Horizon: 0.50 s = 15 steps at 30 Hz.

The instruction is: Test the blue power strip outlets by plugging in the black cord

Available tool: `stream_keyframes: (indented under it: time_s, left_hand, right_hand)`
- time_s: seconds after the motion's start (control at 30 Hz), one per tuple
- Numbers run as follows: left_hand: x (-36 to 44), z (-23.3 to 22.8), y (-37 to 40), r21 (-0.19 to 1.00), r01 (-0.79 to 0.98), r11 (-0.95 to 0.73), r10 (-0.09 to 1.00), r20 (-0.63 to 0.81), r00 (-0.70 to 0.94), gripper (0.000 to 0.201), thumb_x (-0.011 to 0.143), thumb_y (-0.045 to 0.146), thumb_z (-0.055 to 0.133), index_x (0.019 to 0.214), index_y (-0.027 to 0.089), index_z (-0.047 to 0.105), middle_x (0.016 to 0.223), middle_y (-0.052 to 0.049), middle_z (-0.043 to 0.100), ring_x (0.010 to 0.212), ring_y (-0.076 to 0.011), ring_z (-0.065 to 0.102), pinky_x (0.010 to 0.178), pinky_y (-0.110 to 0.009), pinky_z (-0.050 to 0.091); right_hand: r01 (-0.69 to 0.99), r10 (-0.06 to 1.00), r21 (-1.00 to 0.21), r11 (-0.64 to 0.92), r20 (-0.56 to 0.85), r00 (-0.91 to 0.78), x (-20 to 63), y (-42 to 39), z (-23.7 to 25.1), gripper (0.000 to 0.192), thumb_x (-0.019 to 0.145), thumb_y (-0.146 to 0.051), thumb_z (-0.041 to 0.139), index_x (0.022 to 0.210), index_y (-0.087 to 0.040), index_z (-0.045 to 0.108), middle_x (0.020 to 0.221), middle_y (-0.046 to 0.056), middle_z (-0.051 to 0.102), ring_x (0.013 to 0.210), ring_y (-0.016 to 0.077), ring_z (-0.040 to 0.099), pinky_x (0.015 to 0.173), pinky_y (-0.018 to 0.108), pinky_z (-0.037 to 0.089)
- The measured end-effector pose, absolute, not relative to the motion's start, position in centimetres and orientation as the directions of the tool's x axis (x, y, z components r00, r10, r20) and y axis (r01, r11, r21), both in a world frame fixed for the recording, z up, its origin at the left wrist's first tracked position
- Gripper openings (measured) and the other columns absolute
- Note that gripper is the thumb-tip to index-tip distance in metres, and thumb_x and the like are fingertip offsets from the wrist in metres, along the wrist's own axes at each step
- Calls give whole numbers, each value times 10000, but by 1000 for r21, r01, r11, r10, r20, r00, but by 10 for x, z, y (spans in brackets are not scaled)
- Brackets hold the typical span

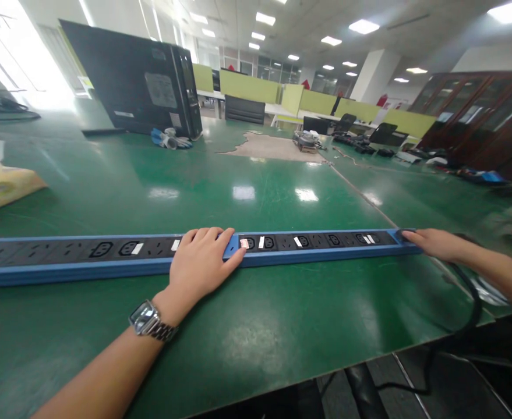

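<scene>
While both hands lie flat, ungripping — left (203, 262), right (433, 243) — on the strip (317, 247), it could slide across the glossy counter (256, 326).

Green work table (256, 326), glossy, scuffed, with a seam running diagonally at right. Lying directly on it: long blue power strip (85, 256) with black sockets, set crosswise near the front edge; black computer tower (137, 81) at the far left; small blue-and-white bundle (170, 139) just beside the tower; tan patch (273, 146) of worn or bare surface at the far middle; yellowish carton (0, 186) at the left edge; black cable (469, 291) trailing off the right front corner.
</scene>
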<state>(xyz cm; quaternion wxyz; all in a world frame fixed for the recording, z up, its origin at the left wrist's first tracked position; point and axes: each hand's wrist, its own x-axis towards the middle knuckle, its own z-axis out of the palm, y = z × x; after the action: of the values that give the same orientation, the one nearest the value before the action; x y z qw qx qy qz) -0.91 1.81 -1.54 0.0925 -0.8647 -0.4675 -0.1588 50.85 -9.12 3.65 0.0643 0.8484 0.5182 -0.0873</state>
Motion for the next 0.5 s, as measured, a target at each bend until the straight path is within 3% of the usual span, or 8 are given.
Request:
stream_keyframes:
  time_s: [0.2,0.37,0.5]
  left_hand:
    - [-8,-14,18,-19,843,-538,787,349,509,566,931,556,324,1236,174,610,1120,-120,674,1050,-333,587,929,-472,383]
    - [-10,-15,19,-9,834,-552,779,353,519,563,934,557,322,1243,181,604,1135,-118,671,1060,-317,586,940,-455,376]
    - [-9,-17,18,-21,843,-537,784,357,508,564,929,568,328,1239,187,605,1138,-114,671,1063,-314,582,945,-447,371]
  right_hand:
    - [812,820,208,-545,-70,568,488,-80,61,556,970,-484,251,1013,-150,693,1117,187,674,1015,299,612,821,330,408]
    - [875,842,210,-437,-248,480,470,-74,53,555,988,-433,268,991,-110,720,1085,201,688,989,269,628,838,298,401]
    - [858,848,213,-468,-166,504,466,-78,33,526,985,-409,326,939,-80,734,1044,230,691,933,233,641,802,283,395]
